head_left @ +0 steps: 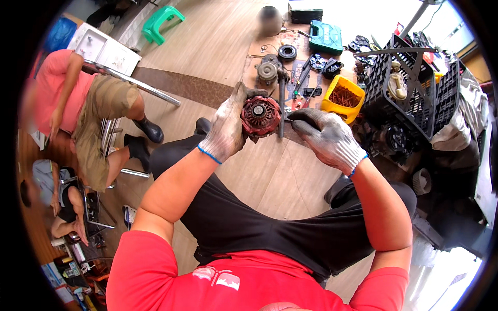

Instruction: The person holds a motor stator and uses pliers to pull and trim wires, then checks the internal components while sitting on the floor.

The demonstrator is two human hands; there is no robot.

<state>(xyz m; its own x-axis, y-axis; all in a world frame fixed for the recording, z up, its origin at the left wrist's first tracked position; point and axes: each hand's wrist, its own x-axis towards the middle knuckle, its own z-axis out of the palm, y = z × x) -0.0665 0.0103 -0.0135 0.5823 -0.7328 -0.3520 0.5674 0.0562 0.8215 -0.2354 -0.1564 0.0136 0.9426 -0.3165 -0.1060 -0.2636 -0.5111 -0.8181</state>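
My left hand (228, 124), in a white glove with a blue cuff, grips a round motor part with reddish windings (261, 116). A metal hub sits in its middle, facing up. My right hand (328, 136), gloved the same way, is just right of the motor part and apart from it. Its blackened fingers reach left, loosely curved, and nothing shows in them. A hammer (282, 101) with a long dark handle is between the two hands, beyond them. Past the motor part, a grey metal housing (267, 72) rests on a cardboard sheet (254, 49).
A yellow container of rusty screws (343, 97), a teal tool case (326, 38) and a black ring (287, 52) are ahead. Black crates (399, 88) stack up at right. Two people sit at left, one in a pink shirt (59, 88). A green stool (162, 23) stands far left.
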